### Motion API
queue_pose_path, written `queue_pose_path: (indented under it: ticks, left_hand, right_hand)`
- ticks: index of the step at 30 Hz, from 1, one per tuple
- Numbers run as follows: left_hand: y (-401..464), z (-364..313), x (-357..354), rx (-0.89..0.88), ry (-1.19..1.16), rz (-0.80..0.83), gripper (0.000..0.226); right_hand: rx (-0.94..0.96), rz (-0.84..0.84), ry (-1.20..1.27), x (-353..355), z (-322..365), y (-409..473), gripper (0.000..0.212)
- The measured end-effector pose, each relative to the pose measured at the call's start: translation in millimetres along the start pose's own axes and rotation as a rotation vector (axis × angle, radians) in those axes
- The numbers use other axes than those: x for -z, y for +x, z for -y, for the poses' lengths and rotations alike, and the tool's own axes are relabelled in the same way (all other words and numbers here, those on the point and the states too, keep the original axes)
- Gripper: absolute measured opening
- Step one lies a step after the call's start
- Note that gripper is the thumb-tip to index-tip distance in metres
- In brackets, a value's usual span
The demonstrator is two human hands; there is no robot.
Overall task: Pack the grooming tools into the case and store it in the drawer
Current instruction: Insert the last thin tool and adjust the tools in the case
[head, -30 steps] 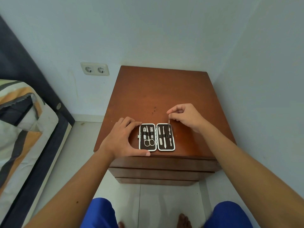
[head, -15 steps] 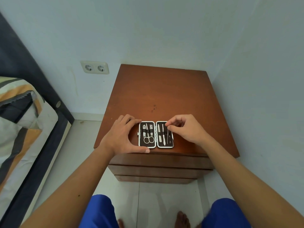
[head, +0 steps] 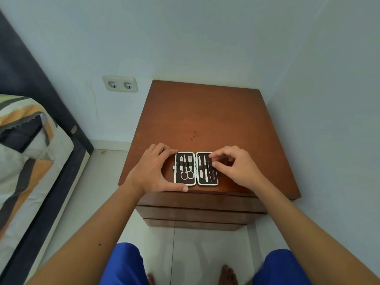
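Shiny metal tools (head: 205, 168) lie in a case (head: 196, 168) with dark matt lining and a pale glossy rim, on a smooth, reddish-brown wooden nightstand (head: 205, 116) with a dull sheen.

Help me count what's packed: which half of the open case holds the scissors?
The left half, steadied by the left hand; the scissors show ring handles, while the right half holds only straight tools.

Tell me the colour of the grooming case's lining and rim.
Dark brown lining with a white rim on the case, seen in the head view.
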State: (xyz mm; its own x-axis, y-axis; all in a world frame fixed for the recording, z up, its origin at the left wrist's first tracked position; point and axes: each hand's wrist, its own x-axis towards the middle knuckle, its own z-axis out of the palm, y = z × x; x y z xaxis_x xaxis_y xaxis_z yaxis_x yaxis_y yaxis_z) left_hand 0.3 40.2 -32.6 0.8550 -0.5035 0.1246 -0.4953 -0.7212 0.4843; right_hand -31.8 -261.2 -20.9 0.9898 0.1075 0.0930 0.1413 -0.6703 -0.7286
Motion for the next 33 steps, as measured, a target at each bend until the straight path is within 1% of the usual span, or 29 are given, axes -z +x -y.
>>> queue_pose_path:
  ticks: [3, 5, 7, 9, 15, 18, 22, 27, 33]
  left_hand:
    - [-0.3, -0.4, 0.0, -0.002, 0.002, -0.004, 0.122]
    - [0.0, -0.4, 0.0, -0.003, -0.001, -0.006, 0.122]
    - [0.2, -0.3, 0.1, -0.003, -0.001, -0.004, 0.122]
    - [0.4, -0.4, 0.0, -0.003, 0.000, -0.002, 0.122]
    - [1.0, 0.2, 0.0, -0.004, 0.001, -0.003, 0.122]
    - [0.9, 0.2, 0.0, -0.006, 0.001, -0.002, 0.123]
    - [0.7, 0.4, 0.4, -0.003, 0.001, 0.004, 0.123]
    - [0.8, -0.5, -0.2, 0.003, -0.004, 0.006, 0.122]
    - [0.7, 0.0, 0.2, 0.002, 0.003, 0.007, 0.122]
  right_hand:
    - [0.051, 0.013, -0.022, 4.0, 1.6, -6.3, 0.024]
    - [0.068, 0.073, -0.088, 6.1, 2.4, -9.1, 0.033]
    - [0.052, 0.139, -0.153, 7.5, 1.7, -9.2, 0.046]
    - [0.050, 0.167, -0.194, 8.0, 1.5, -7.8, 0.055]
    - [0.004, 0.210, -0.244, 7.3, 3.5, -3.5, 0.065]
    - [-0.016, 0.233, -0.222, 6.8, 5.6, -2.1, 0.061]
    - [-0.011, 0.215, -0.160, 5.1, 10.4, -2.2, 0.050]
    - [-0.014, 0.133, -0.014, -1.4, 15.1, -11.6, 0.047]
    - [0.039, 0.012, 0.004, -9.5, 15.6, -25.9, 0.043]
